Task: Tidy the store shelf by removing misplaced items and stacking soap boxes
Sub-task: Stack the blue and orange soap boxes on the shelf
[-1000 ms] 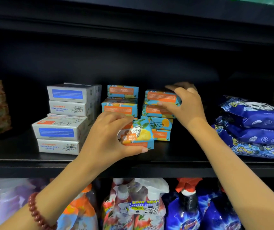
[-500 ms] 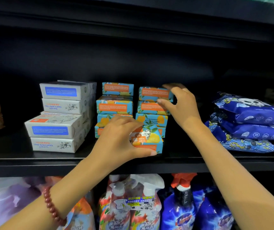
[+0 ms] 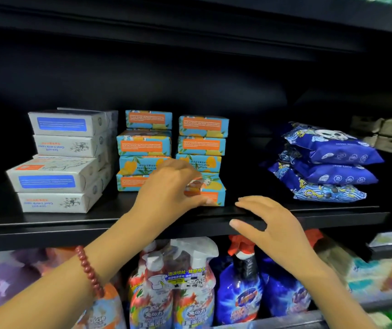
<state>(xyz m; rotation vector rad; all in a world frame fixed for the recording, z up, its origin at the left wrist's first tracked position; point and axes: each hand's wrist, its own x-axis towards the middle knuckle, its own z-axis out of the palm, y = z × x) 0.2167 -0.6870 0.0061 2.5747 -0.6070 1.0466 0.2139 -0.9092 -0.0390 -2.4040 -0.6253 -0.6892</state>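
On the black shelf [image 3: 47,220] stand two stacks of blue-and-orange soap boxes [image 3: 203,136], one beside the other. My left hand [image 3: 168,188] grips another blue-and-orange soap box [image 3: 214,191] that stands on the shelf in front of the right stack. My right hand [image 3: 268,224] hovers over the shelf's front edge, fingers relaxed and spread, holding nothing. Left of the blue stacks, white soap boxes [image 3: 57,160] are stacked in a less even pile.
Blue printed pouches [image 3: 327,162] are piled at the shelf's right. Pale boxes [image 3: 389,136] sit further right at the back. Spray bottles [image 3: 176,281] and blue bottles [image 3: 244,288] fill the shelf below. Another shelf hangs overhead.
My right hand has left the top of the right stack and dropped to the shelf's front edge. My left hand has slid the held box rightward, in front of the right stack.
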